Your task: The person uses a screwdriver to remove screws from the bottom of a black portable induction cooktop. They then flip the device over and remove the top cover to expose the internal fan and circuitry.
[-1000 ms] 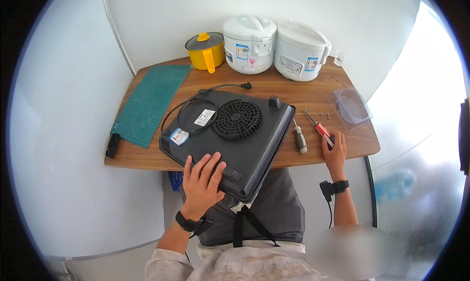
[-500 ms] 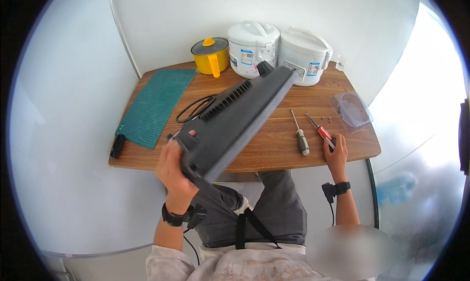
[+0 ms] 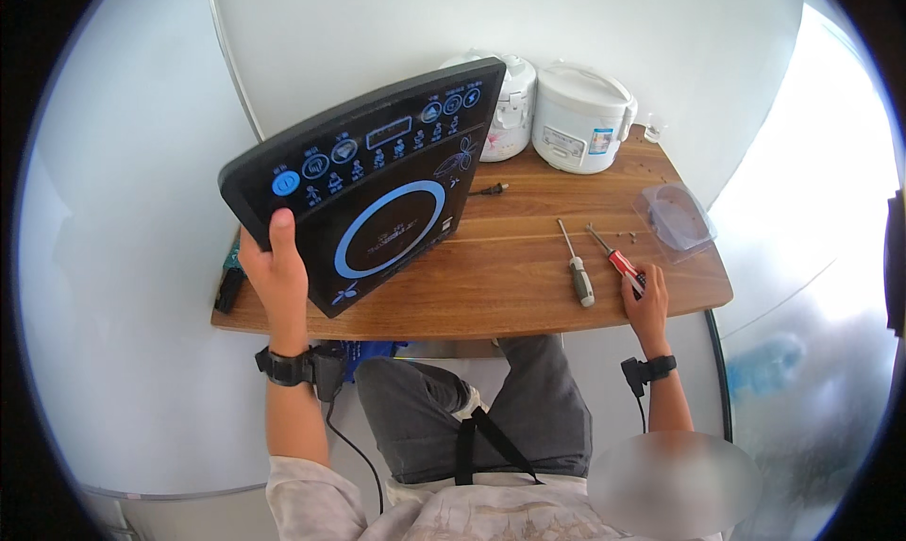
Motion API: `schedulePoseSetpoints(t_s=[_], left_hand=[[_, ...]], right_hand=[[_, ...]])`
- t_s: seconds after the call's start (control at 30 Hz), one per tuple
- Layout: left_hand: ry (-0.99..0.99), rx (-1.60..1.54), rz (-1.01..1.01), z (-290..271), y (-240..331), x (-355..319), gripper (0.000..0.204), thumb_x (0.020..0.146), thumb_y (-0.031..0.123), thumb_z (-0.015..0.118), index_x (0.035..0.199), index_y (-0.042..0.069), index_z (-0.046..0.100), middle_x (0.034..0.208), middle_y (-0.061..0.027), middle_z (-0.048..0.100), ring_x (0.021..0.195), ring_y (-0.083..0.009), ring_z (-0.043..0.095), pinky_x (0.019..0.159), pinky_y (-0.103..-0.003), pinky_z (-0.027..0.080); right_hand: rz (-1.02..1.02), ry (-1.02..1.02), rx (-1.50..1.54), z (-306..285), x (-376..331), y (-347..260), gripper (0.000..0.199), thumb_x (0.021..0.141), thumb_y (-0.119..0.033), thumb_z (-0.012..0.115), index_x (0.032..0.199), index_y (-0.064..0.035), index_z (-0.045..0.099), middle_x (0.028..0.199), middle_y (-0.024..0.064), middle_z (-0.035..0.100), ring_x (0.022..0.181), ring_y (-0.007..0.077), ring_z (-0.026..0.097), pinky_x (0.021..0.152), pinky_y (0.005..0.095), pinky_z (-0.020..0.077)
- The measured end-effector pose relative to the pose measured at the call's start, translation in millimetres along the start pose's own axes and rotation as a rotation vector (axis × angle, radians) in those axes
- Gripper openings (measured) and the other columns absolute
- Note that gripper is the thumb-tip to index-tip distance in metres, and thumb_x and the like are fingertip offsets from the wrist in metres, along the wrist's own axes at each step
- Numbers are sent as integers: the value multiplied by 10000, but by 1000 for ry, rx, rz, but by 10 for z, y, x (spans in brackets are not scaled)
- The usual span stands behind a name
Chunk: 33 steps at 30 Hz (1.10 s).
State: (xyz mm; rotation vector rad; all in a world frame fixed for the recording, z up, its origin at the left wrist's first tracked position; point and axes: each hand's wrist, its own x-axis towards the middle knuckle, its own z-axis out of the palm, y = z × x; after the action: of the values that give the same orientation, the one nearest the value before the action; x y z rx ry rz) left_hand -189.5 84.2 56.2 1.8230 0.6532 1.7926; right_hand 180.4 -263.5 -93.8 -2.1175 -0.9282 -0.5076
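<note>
My left hand (image 3: 278, 272) grips an induction cooker (image 3: 377, 178) by its left edge, thumb on the glass face. The black slab stands tilted up, with its button panel and blue cooking ring turned toward me. Its lower edge is at or just above the table; I cannot tell which. A power plug (image 3: 493, 190) lies beside its right edge. My right hand (image 3: 647, 300) rests on the table, fingers closed around the handle of a red and black screwdriver (image 3: 619, 261). To the left of that lies a grey-green screwdriver (image 3: 578, 275). Several small screws (image 3: 633, 235) lie beyond the red one.
A white rice cooker (image 3: 582, 116) stands at the back, and a second rice cooker (image 3: 510, 121) is partly covered by the slab. A clear plastic container (image 3: 678, 218) sits at the right. A black object (image 3: 226, 291) lies at the wooden table's (image 3: 528, 258) left edge.
My left hand has swung the induction cooker left and turned it, so its glass face shows instead of its edge and vented side. It now hides the yellow pot. My right hand stays put.
</note>
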Motion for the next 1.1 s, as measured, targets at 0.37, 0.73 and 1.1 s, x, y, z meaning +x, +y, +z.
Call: schedulePoseSetpoints(t_s=[0.37, 0.73, 1.1], left_hand=[[-33, -98, -412, 55, -113, 630, 725, 995, 584, 652, 1379, -30, 628, 1271, -126, 697, 1144, -204, 646, 1003, -326, 491], [-53, -207, -658, -94, -530, 674, 628, 1038, 542, 604, 1248, -48, 663, 1181, -94, 723, 1013, -176, 691, 883, -297, 541], [126, -374, -970, -593, -690, -186, 559, 1048, 530, 577, 1327, 49, 639, 1293, -69, 704, 1149, -190, 665, 961, -355, 535]], right_hand=[[10, -1, 2, 31, -23, 63, 237, 939, -135, 707, 1118, -21, 601, 1053, 197, 617, 953, 414, 632, 825, 478, 516], [-15, 19, 12, 14, -25, 50, 219, 952, -124, 694, 1121, -21, 602, 1043, 194, 611, 933, 411, 629, 813, 479, 519], [1, 37, 8, 57, -40, 135, 239, 946, -138, 700, 1131, -24, 599, 1062, 194, 615, 957, 424, 639, 818, 482, 526]])
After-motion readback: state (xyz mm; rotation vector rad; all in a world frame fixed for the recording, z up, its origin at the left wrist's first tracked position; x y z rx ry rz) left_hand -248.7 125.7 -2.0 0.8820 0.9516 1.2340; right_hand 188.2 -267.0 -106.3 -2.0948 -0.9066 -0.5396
